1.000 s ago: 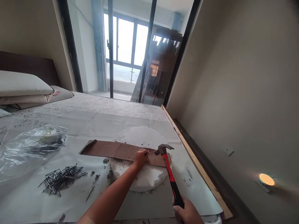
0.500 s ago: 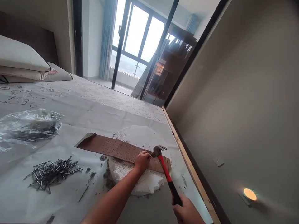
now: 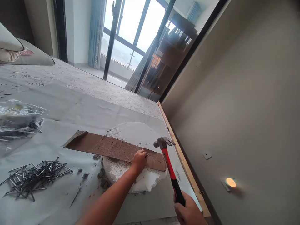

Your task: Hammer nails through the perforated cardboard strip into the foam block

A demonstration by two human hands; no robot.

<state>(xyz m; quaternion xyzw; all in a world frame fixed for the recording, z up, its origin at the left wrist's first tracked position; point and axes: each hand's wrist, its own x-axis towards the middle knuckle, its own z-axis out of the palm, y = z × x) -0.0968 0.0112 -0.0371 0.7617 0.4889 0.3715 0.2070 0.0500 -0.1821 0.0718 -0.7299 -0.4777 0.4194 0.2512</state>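
Observation:
My left hand (image 3: 139,162) is closed in a pinch over the right part of a brown strip (image 3: 105,145) dotted with rows of small holes. A thin nail (image 3: 147,154) shows at its fingertips. Under the strip lies a round white foam slab (image 3: 131,129) with a broken front edge. Wrapped round the black and red handle of a claw hammer (image 3: 169,162), my right hand (image 3: 189,208) keeps the hammer's head raised to the right of the nail, apart from it.
A loose pile of nails (image 3: 37,178) lies at the left on the pale sheet (image 3: 82,118), with a clear plastic bag (image 3: 18,120) behind it. Dark crumbs (image 3: 103,178) surround the foam. A wooden rail (image 3: 180,150) borders the wall at right; pillows (image 3: 35,54) lie far left.
The hammer head has moved away from the nail, up and to the right. My left hand stays pinched at the strip. The whole view has shifted, so the surroundings appear further left.

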